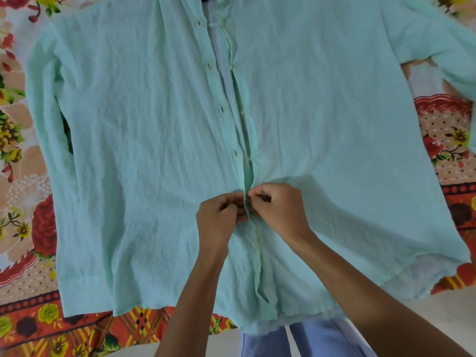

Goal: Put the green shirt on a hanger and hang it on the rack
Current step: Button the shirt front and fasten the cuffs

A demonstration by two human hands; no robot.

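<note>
Left hand (219, 215) and right hand (278, 210) close together, fingers curled, each pinching one edge of the green shirt (144, 140) at the front opening (246, 202). Busy with a button there, by the look of it. Closing it or opening it? Cannot tell. Button itself hidden under the fingertips.

Shirt spread flat, front side up, on a flowery bedsheet (28, 212). More buttons (248, 158) and buttonholes (235, 152) up the front, not joined, with a gap between the two edges. Below the hands, edges lying together.

Probably an early step: getting the shirt ready. No hanger on it yet. Next move likely needs small, careful finger work at the same spot, then on to the next button.

Collar cut off at the top edge. Far sleeve (438, 47) running out of the picture. No hanger or rack to be seen. Something blue (309, 341) at the bottom, maybe trousers, hard to say.
</note>
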